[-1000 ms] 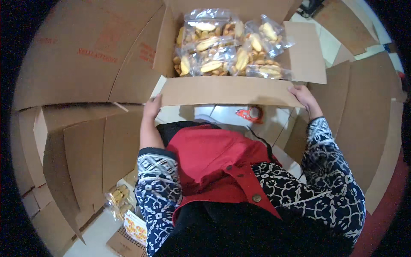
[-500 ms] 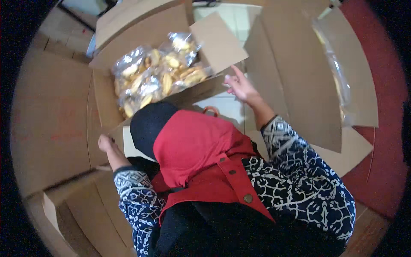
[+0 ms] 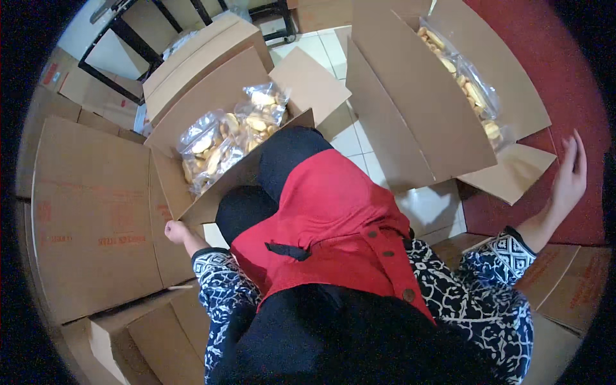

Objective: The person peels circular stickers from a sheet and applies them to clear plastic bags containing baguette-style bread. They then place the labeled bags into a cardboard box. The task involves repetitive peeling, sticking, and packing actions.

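My left hand (image 3: 176,232) is closed at the near left corner of an open cardboard box (image 3: 168,179), its fingers partly hidden by the box edge. Inside that box lie several clear plastic bags (image 3: 221,141) filled with yellowish, bread-like pieces. Out to the far right is my right hand (image 3: 570,173), raised with its fingers stretched and nothing in them. Nearest to it stands a second, tall open box (image 3: 410,122), with more bags (image 3: 468,83) of the same pieces showing at its top. My knees press close against the front wall of the first box.
Closed cartons (image 3: 96,212) stand along the left, with an open-topped carton (image 3: 154,333) at the lower left. A black metal frame (image 3: 122,38) is at the back left. White tiles (image 3: 366,135) show between the two boxes, and a red surface (image 3: 513,212) lies on the right.
My right hand has swung from beside the first box's right flap out to the far right. My left hand stays at the box corner. The view has shifted, and my knees now overlap the box front.
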Action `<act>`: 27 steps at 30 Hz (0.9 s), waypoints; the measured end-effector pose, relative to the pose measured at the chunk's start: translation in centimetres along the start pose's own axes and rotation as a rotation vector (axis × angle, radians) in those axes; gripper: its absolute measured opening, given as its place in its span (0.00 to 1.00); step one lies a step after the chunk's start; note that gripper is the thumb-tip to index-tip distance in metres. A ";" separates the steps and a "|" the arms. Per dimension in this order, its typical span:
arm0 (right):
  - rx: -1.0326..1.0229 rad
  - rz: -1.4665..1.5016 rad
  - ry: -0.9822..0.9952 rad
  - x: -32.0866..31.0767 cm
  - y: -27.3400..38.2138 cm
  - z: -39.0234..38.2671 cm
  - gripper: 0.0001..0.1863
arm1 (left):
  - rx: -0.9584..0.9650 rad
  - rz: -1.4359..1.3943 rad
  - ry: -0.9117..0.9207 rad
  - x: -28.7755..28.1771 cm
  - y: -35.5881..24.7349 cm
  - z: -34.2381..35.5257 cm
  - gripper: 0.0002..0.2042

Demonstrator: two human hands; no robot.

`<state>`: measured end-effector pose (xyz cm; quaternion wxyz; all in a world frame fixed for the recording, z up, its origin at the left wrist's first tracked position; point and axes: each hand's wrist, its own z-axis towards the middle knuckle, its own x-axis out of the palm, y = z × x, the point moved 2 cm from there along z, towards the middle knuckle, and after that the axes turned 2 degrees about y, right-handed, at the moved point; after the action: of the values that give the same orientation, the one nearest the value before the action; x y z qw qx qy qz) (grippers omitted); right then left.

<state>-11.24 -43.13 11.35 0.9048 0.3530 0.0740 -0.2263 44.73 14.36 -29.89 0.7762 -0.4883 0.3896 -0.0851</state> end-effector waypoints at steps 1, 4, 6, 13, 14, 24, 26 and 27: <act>-0.012 -0.094 -0.215 -1.5 -2.6 0.7 0.15 | 0.017 -0.016 0.013 0.8 -0.5 -1.0 0.11; 0.185 -0.022 -0.720 -4.1 -17.1 -0.1 0.17 | 0.001 -0.093 0.146 0.1 2.3 1.6 0.13; 0.472 0.308 -0.719 -2.5 -18.1 -2.2 0.15 | -0.140 0.012 0.290 -1.4 -2.7 -5.0 0.14; -0.077 -0.570 0.483 14.2 -15.1 -6.3 0.28 | -0.074 0.066 0.158 -2.1 -1.9 -3.5 0.15; -0.092 -0.666 0.564 15.1 -14.4 -7.2 0.29 | -0.067 0.064 0.171 -2.5 -2.0 -3.0 0.14; -0.206 -0.395 0.347 15.7 -12.3 -7.5 0.23 | -0.358 -0.231 -0.338 -4.7 -10.9 -10.1 0.23; -0.027 -0.053 0.222 15.0 -11.4 -7.1 0.17 | -0.086 -0.490 -0.389 -4.0 -11.4 -11.6 0.17; 0.022 0.027 -0.003 14.2 -13.7 -8.0 0.15 | 0.064 -0.560 -0.325 -3.9 -14.2 -15.5 0.12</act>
<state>-4.83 -51.71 -7.02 0.9040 0.3636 0.0655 -0.2153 34.89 -1.60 -19.52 0.7896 -0.5591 0.1084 -0.2282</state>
